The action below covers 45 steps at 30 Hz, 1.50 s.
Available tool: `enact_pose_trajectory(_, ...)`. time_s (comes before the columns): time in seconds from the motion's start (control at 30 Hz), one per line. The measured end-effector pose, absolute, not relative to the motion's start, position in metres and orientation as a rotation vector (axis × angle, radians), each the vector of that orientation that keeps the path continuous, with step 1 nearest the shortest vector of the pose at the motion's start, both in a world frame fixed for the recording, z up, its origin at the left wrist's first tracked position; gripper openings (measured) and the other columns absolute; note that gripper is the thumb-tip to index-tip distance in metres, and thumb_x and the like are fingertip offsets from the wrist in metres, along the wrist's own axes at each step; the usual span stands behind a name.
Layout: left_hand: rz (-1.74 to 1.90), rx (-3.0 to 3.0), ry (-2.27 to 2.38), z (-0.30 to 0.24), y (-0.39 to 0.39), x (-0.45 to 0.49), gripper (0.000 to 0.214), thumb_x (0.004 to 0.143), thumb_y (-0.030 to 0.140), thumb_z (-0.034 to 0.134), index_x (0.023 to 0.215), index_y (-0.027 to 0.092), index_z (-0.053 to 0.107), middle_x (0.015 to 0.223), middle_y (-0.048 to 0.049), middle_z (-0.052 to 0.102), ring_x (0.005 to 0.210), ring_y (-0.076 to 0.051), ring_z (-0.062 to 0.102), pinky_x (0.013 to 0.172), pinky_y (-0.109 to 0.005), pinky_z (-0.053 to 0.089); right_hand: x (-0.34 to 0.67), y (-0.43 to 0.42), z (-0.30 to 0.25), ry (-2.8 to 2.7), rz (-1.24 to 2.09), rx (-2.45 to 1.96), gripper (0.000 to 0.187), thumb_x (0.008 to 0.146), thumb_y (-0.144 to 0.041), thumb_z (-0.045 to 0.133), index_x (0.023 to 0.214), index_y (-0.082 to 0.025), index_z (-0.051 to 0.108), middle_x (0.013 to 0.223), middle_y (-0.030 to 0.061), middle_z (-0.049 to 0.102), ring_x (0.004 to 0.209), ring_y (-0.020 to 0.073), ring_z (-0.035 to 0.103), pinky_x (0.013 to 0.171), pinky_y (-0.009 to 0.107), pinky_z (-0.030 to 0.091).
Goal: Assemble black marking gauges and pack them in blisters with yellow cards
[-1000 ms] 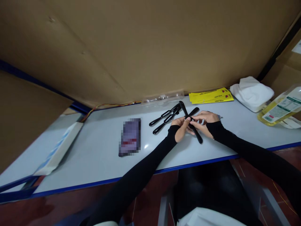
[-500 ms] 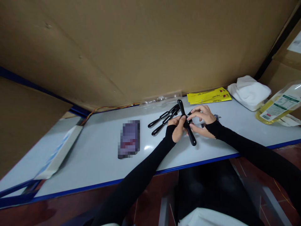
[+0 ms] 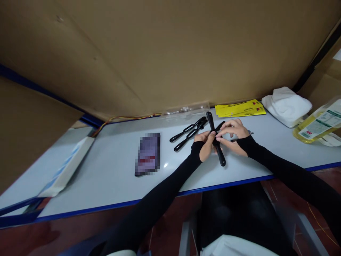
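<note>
My left hand (image 3: 205, 145) is closed round the middle of a black spokeshave (image 3: 220, 156), a two-handled tool with a hole at each end. The tool is held tilted over the table, one handle pointing away and the other toward me. My right hand (image 3: 236, 137) has its thumb and fingertips pinched at the tool's centre; small parts there are hidden by the fingers. Two more black spokeshaves (image 3: 183, 143) lie side by side just left of my hands. Another black handle-like piece (image 3: 220, 125) shows partly behind my right hand.
Yellow printed cards (image 3: 239, 108) and a clear plastic package (image 3: 186, 111) lie along the cardboard wall. At right are a white cloth bundle (image 3: 286, 106), a bottle of yellow liquid (image 3: 317, 124) and a small metal item (image 3: 250, 132). A blurred purple object (image 3: 147, 154) lies left.
The camera view has shifted slightly. Both hands keep hold of the spokeshave's middle, and the right fingertips have moved a little at its centre.
</note>
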State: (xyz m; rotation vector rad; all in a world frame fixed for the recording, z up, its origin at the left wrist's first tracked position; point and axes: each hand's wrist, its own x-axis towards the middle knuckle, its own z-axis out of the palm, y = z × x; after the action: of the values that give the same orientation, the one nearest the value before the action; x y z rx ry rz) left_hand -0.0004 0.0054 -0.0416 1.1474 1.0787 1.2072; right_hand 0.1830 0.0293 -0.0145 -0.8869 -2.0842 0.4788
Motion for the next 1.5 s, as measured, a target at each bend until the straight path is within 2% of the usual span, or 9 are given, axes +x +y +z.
enact_pose_trajectory(0.27,1.210,1.148,1.084,-0.0416,0.0063,-0.0002,0.059,0.082,0.073,0.073,0.083,0.015,0.066,0.061,-0.0068,0.071,0.043,-0.021,0.067,0.038,-0.029,0.051,0.1809,0.0276,-0.0175,-2.043,0.450,-0.940,0.024,0.081,-0.021,0.081,0.104,-0.027,0.080,0.108,0.0074,0.071,0.099,0.0252,0.056,0.074,0.036,0.052)
enact_pose_trajectory(0.4,1.206,1.119,1.088,-0.0419,0.0062,-0.0001,0.059,0.080,0.073,0.076,0.083,0.015,0.066,0.064,-0.0076,0.072,0.050,-0.024,0.071,0.039,-0.030,0.052,0.1813,0.0264,-0.0165,-2.080,0.465,-0.921,0.026,0.089,-0.010,0.067,0.079,-0.029,0.082,0.100,0.0063,0.073,0.103,0.0256,0.054,0.070,0.033,0.050)
enact_pose_trajectory(0.57,1.213,1.129,1.092,-0.0420,0.0070,-0.0006,0.059,0.082,0.072,0.074,0.085,0.014,0.066,0.064,-0.0083,0.073,0.043,-0.021,0.066,0.038,-0.030,0.051,0.1791,0.0248,-0.0177,-2.030,0.441,-0.969,0.032,0.084,-0.014,0.075,0.110,-0.029,0.082,0.110,0.0082,0.072,0.104,0.0274,0.054,0.071,0.035,0.054)
enact_pose_trajectory(0.7,1.219,1.125,1.078,-0.0416,0.0068,-0.0003,0.059,0.081,0.072,0.074,0.086,0.014,0.067,0.062,-0.0069,0.071,0.047,-0.022,0.069,0.038,-0.029,0.051,0.1809,0.0263,-0.0167,-2.082,0.475,-0.929,0.027,0.089,-0.009,0.067,0.088,-0.030,0.085,0.105,0.0058,0.074,0.105,0.0264,0.054,0.077,0.035,0.054)
enact_pose_trajectory(0.87,1.221,1.109,1.067,-0.0434,0.0079,-0.0002,0.057,0.082,0.070,0.074,0.085,0.014,0.066,0.058,-0.0060,0.069,0.043,-0.020,0.066,0.038,-0.028,0.050,0.1805,0.0250,-0.0145,-2.032,0.476,-0.981,0.025,0.084,-0.018,0.078,0.105,-0.030,0.084,0.107,0.0079,0.072,0.099,0.0257,0.053,0.074,0.035,0.054)
enact_pose_trajectory(1.0,1.208,1.105,1.082,-0.0437,0.0090,-0.0005,0.057,0.082,0.070,0.074,0.086,0.014,0.066,0.061,-0.0071,0.071,0.043,-0.019,0.066,0.038,-0.028,0.050,0.1776,0.0230,-0.0167,-2.063,0.506,-0.920,0.029,0.084,-0.007,0.066,0.085,-0.030,0.085,0.107,0.0069,0.072,0.109,0.0275,0.051,0.075,0.034,0.054)
enact_pose_trajectory(1.13,1.220,1.106,1.082,-0.0425,0.0078,-0.0003,0.058,0.081,0.071,0.075,0.084,0.014,0.066,0.064,-0.0077,0.073,0.044,-0.020,0.066,0.039,-0.029,0.051,0.1783,0.0241,-0.0188,-2.020,0.434,-0.978,0.032,0.081,-0.016,0.078,0.109,-0.030,0.083,0.116,0.0086,0.071,0.111,0.0299,0.052,0.078,0.039,0.056)
enact_pose_trajectory(1.27,1.197,1.104,1.073,-0.0410,0.0055,-0.0002,0.059,0.079,0.072,0.076,0.084,0.015,0.064,0.066,-0.0079,0.072,0.051,-0.023,0.071,0.040,-0.030,0.054,0.1809,0.0251,-0.0169,-2.037,0.415,-0.921,0.021,0.091,-0.016,0.069,0.082,-0.030,0.082,0.100,0.0071,0.073,0.112,0.0293,0.052,0.083,0.040,0.055)
enact_pose_trajectory(1.5,1.208,1.109,1.063,-0.0413,0.0061,0.0011,0.058,0.082,0.071,0.074,0.086,0.014,0.066,0.061,-0.0074,0.071,0.048,-0.022,0.070,0.040,-0.029,0.053,0.1783,0.0233,-0.0157,-2.032,0.422,-0.948,0.014,0.086,-0.018,0.075,0.091,-0.029,0.082,0.105,0.0079,0.072,0.108,0.0292,0.052,0.074,0.037,0.053)
